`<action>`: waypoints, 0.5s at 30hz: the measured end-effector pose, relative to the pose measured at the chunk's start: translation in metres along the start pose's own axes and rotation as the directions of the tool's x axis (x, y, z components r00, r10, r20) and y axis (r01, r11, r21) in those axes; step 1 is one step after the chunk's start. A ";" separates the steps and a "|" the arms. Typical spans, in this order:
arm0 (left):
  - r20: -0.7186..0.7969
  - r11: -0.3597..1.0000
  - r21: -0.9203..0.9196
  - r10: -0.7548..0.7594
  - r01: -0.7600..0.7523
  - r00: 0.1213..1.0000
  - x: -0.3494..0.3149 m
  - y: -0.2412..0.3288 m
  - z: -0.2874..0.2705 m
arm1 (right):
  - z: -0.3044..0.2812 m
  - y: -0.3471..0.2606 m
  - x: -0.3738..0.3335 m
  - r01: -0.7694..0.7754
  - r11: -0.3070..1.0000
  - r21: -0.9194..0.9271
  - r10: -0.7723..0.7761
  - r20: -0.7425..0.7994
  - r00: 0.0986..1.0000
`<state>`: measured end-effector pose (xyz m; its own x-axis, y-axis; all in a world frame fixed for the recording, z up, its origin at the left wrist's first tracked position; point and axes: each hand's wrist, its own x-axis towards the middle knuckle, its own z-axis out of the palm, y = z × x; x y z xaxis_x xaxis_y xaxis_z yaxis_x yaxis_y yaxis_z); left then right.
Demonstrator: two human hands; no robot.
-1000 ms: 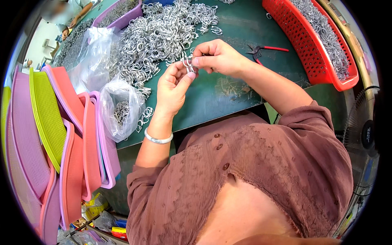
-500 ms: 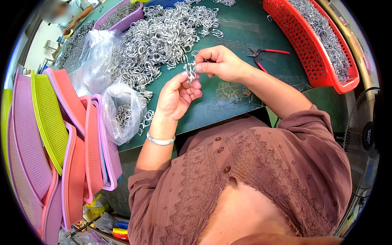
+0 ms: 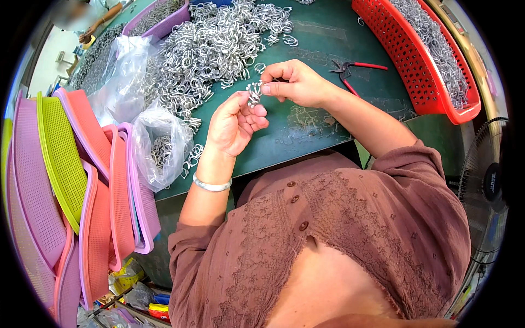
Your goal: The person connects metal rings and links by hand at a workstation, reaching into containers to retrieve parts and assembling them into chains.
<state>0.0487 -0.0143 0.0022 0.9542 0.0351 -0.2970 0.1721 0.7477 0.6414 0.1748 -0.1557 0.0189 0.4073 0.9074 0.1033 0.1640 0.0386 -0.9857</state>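
Observation:
My left hand (image 3: 234,123) and my right hand (image 3: 295,83) meet above the green table (image 3: 322,38), both pinching a small cluster of silver metal rings (image 3: 255,93) between thumb and fingertips. My left palm faces up under the cluster, and a silver bangle (image 3: 211,185) circles that wrist. Just beyond my hands lies a big heap of loose silver rings (image 3: 210,52) on the table. Red-handled pliers (image 3: 353,68) lie to the right of my right hand.
A red basket (image 3: 424,82) full of rings sits at the right. Clear plastic bags (image 3: 158,145) with rings lie at the left table edge, beside stacked pink, green and purple trays (image 3: 71,180). A purple tray (image 3: 164,22) is at the back. A fan (image 3: 489,180) stands far right.
Both hands shifted slightly right and nearer together. The left fingers opened a little under the ring cluster while the right hand keeps pinching it.

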 end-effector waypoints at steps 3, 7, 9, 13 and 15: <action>0.012 1.000 -0.006 0.027 -0.027 1.000 0.001 0.000 0.000 | 0.001 0.004 -0.001 0.082 0.995 -0.064 -0.085 -0.038 0.996; 0.016 0.997 0.030 0.070 -0.070 0.997 0.002 0.000 -0.001 | 0.002 0.008 0.000 0.394 0.841 -0.370 -0.434 -0.027 0.901; 0.018 0.996 0.044 0.078 -0.079 0.997 0.002 -0.001 -0.001 | 0.002 0.005 -0.001 0.392 0.835 -0.386 -0.434 -0.023 0.901; 0.026 0.996 0.046 0.071 -0.072 0.997 0.001 -0.001 -0.002 | 0.003 0.004 -0.001 0.392 0.830 -0.396 -0.434 -0.019 0.901; 0.024 0.997 0.044 0.070 -0.071 0.997 0.001 -0.001 -0.002 | 0.003 0.002 -0.002 0.385 0.832 -0.400 -0.427 -0.017 0.904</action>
<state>0.0490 -0.0135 -0.0001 0.9695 0.0716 -0.2342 0.1142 0.7137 0.6910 0.1717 -0.1562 0.0159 0.3137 0.7970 0.5162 0.6526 0.2140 -0.7269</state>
